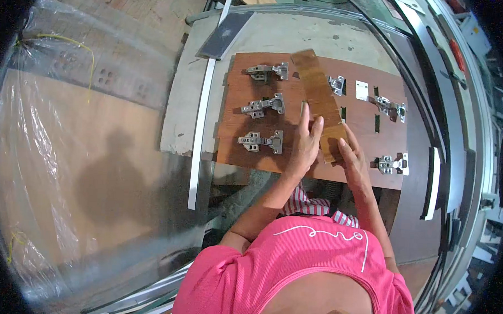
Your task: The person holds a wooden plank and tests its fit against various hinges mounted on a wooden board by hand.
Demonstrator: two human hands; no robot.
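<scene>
My left hand (pixel 307 138) and my right hand (pixel 352 153) hold a narrow brown wooden strip (pixel 316 84) between them, near its lower end. The strip slants up to the left over a reddish-brown board (pixel 296 159). On the board's left side lie three metal hinges, an upper one (pixel 266 72), a middle one (pixel 264 105) and a lower one (pixel 260 141). Another hinge (pixel 337 85) shows just right of the strip. Two more, one above (pixel 389 108) and one below (pixel 392 163), are at the board's right edge. A small white plate (pixel 361 90) lies near the top right.
A long white strip (pixel 200 138) and a dark grey piece (pixel 226 35) lie on the worn pale tabletop (pixel 177 114). Plastic film covers a large panel (pixel 111 151) at the left. Dark metal profiles and a short white-faced piece (pixel 432 184) are at the right.
</scene>
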